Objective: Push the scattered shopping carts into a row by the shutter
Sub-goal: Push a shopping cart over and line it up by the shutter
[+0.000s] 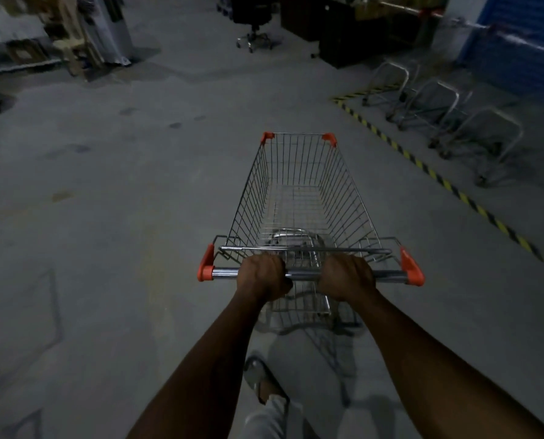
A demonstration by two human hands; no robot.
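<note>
I see a grey concrete floor [112,191] crossed by yellow-and-black hazard tape [435,177]. A black office chair [253,19] stands far ahead, blurred shelving [13,39] at far left.

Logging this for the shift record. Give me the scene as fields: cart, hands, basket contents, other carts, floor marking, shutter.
cart: shopping cart, orange corner caps, on the grey floor
hands: left hand and right hand both closed on the handle bar
basket contents: none seen
other carts: three carts lined up at right
floor marking: yellow-black stripe between the pushed cart and those carts
shutter: blue shutter, upper right
</note>
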